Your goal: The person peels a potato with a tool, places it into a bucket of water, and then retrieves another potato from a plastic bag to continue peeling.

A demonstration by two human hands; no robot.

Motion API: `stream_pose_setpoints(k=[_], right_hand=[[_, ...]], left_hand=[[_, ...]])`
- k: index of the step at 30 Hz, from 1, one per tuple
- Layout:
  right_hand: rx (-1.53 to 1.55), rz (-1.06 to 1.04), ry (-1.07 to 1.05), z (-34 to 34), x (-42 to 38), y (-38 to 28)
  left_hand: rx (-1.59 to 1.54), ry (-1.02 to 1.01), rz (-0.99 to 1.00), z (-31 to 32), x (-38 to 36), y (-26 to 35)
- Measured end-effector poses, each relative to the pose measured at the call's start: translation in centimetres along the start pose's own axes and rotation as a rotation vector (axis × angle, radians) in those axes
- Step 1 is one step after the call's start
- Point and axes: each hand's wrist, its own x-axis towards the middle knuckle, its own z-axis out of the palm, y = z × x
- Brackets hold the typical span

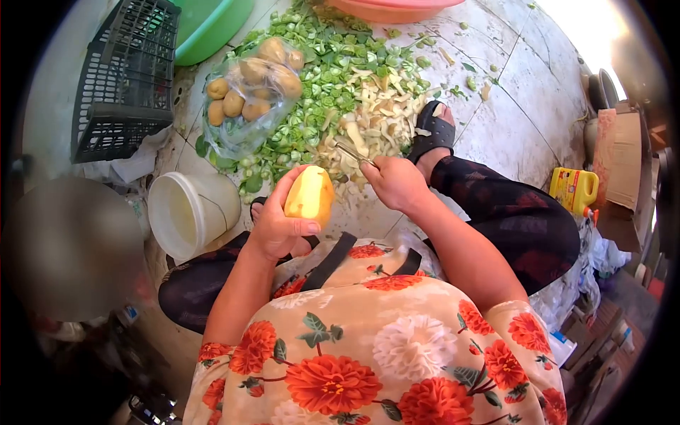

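In my left hand (pixel 276 225) is a partly peeled potato (pixel 310 195), its bared yellow flesh facing up and brown skin left along the right side. My right hand (pixel 395 183) is closed round the handle of a metal peeler (pixel 350 150), whose head points up and left, apart from the potato. Beyond both hands, a heap of pale potato peelings (pixel 379 117) lies on the floor, beside and over green leafy trimmings (pixel 319 71). A clear plastic bag (pixel 244 131) with several unpeeled potatoes (pixel 256 71) rests on the greens at the left.
A white bucket (pixel 202 216) lies tilted near my left knee. Farther left stands a black plastic crate (pixel 127 85), near a green basin (pixel 212 32). A pink basin (pixel 397 8) is at the far edge. On the right are a yellow jug (pixel 572 190) and cardboard (pixel 623 159).
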Motion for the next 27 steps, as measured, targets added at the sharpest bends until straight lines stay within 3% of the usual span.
stream_pose_setpoints(k=[3,5,9,13,15,19,21,27], right_hand=[[0.072,-0.072,0.078,-0.8,-1.7,-2.7],[0.154,-0.275,0.035,-0.8,-3.3,-4.3],[0.112,-0.340,-0.039,-0.9,-5.0,-5.9],[0.049,-0.236,0.076,0.4,-2.7,-3.2],[-0.048,-0.022,0.071,0.7,-0.3,-0.9],[0.128,-0.081,0.111,-0.3,-1.9,-2.8],[0.146,-0.270,0.028,-0.7,-4.4,-5.0],[0.079,-0.204,-0.021,-0.4,-4.7,-5.8]], left_hand=[[-0.040,0.065,-0.020,-0.4,0.3,0.1],[-0.138,0.086,-0.034,-1.0,0.9,-0.2],[-0.113,0.110,-0.028,-0.8,0.8,-0.2],[-0.076,0.078,-0.048,-0.4,0.4,-0.8],[-0.100,-0.077,-0.004,0.0,0.0,-0.7],[-0.119,0.026,0.050,-1.1,0.6,-0.9],[-0.200,0.085,0.061,-0.8,1.1,-0.7],[-0.192,0.049,0.015,-0.9,0.9,-0.8]])
